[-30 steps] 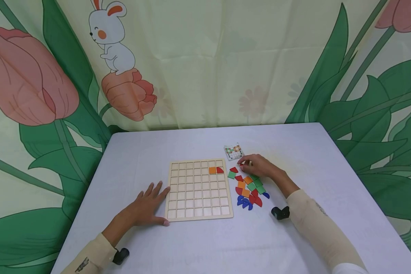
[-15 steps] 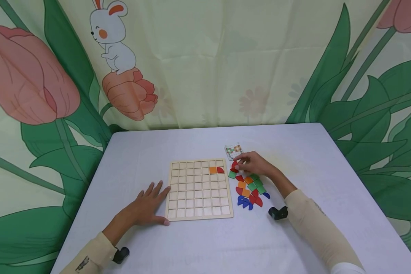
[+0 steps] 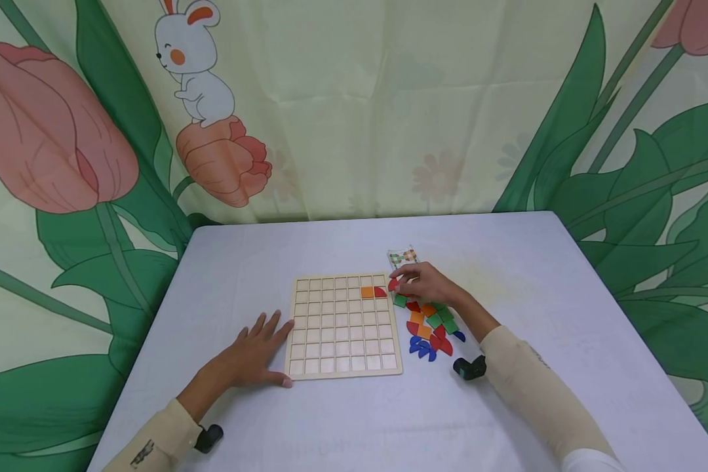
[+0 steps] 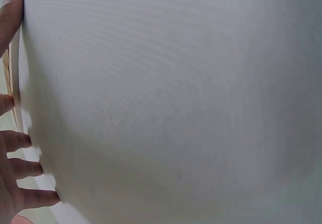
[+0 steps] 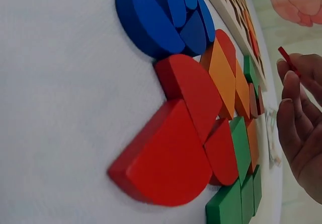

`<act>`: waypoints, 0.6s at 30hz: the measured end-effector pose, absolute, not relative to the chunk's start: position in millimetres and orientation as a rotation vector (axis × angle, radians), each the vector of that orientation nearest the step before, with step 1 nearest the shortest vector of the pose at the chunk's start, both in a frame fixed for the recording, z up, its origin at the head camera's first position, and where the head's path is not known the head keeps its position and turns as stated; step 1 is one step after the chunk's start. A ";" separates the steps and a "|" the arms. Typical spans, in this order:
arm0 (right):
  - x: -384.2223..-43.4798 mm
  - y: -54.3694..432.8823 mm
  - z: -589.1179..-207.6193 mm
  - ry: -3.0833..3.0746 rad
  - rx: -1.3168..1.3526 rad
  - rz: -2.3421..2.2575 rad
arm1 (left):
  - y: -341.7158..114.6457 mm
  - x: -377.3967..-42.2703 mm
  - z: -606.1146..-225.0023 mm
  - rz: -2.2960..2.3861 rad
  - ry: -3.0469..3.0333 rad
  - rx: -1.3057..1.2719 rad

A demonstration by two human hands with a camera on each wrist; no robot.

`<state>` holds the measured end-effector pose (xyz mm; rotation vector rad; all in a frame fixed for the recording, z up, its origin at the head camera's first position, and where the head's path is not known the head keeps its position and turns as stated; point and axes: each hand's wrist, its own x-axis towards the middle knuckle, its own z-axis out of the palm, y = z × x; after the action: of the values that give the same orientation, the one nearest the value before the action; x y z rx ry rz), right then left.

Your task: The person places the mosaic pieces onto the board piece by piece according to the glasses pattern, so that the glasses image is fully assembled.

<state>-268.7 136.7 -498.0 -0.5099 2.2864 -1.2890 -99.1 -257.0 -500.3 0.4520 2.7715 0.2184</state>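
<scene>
Leftward comes your right grip (image 3: pixel 427 283), pinching a red piece (image 3: pixel 393 284), board (image 3: pixel 342 332) just left of it; left grip (image 3: pixel 256 357) spread against that board. Carrying, it seems; next calls for careful alignment.

Fingers (image 3: pixel 407 269) of the right hand (image 3: pixel 427 283) hide part of the card (image 3: pixel 402 256), its details too small to read.

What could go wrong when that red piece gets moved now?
The red piece is small and pinched at the fingertips of the right hand, so it might slip and drop.
The green square lies loose close by, so it could get nudged.
The left hand touches the edge of the board; a push might slide it.
</scene>
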 end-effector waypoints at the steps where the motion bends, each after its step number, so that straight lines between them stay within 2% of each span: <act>1: -268.7 134.3 -497.7 2.283 -0.511 -1.290 | -256.8 -99.1 -500.2 0.219 2.773 0.451; 18: -268.4 94.1 -497.8 2.328 -0.717 -1.199 | -255.4 -99.5 -499.5 0.217 2.772 0.440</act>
<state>-268.4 94.1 -497.8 -0.7170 2.3282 -1.1985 -99.5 -255.4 -499.5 0.4401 2.7717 0.2174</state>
